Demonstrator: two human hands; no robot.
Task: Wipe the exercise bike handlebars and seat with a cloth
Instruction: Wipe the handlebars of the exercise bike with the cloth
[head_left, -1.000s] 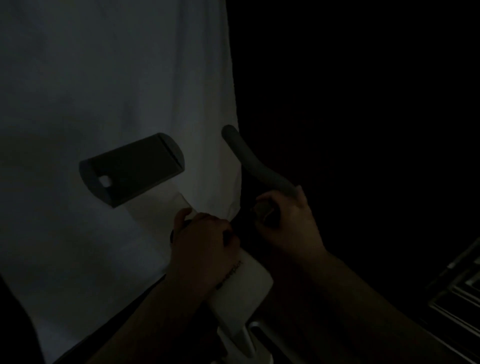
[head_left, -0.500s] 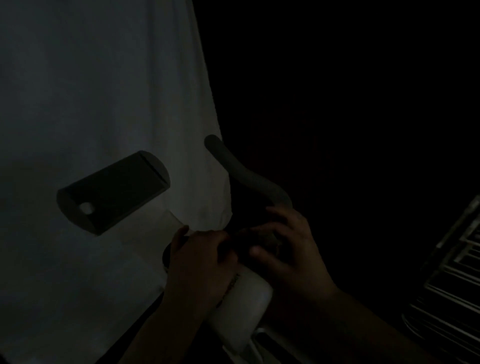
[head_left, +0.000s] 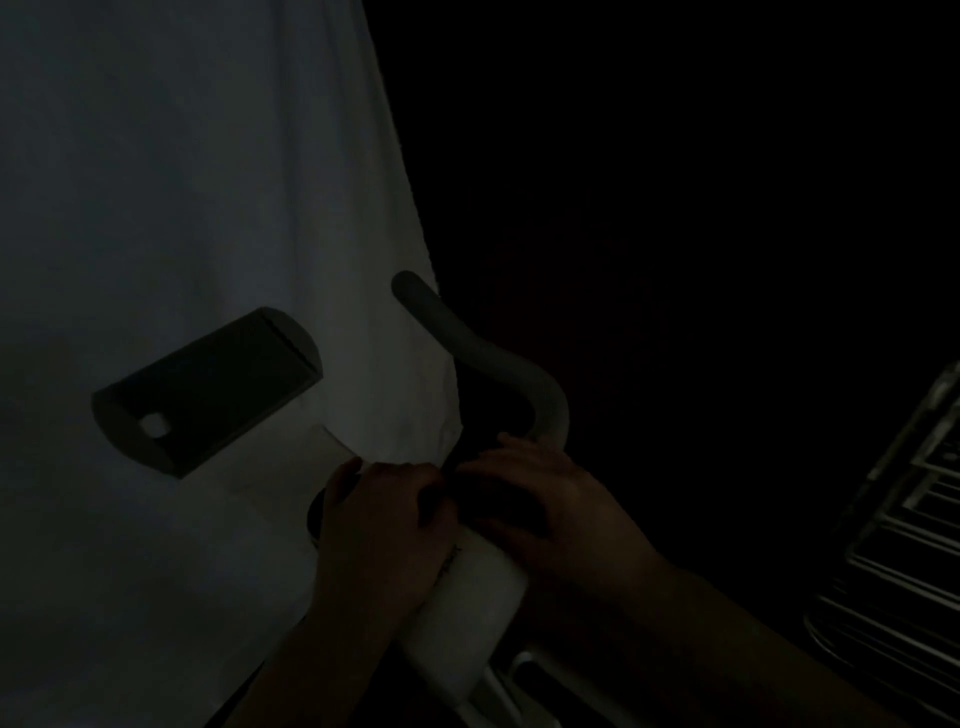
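Right hand (head_left: 545, 499) slid off the handlebar (head_left: 483, 358), fingers now flat; left hand (head_left: 384, 525) curled, grip unclear.

A dim room in a home, it seems: an exercise bike's curved handlebar (head_left: 483, 358) and console (head_left: 208, 389) stand against a pale sheet (head_left: 182, 182), with a wire rack (head_left: 904, 519) at the right edge.

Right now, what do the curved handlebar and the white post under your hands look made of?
Handlebar: matte grey, probably foam or rubber grip over a tube; no shine shows. White post: smooth and rounded, likely painted metal or plastic. The dim light leaves both uncertain.
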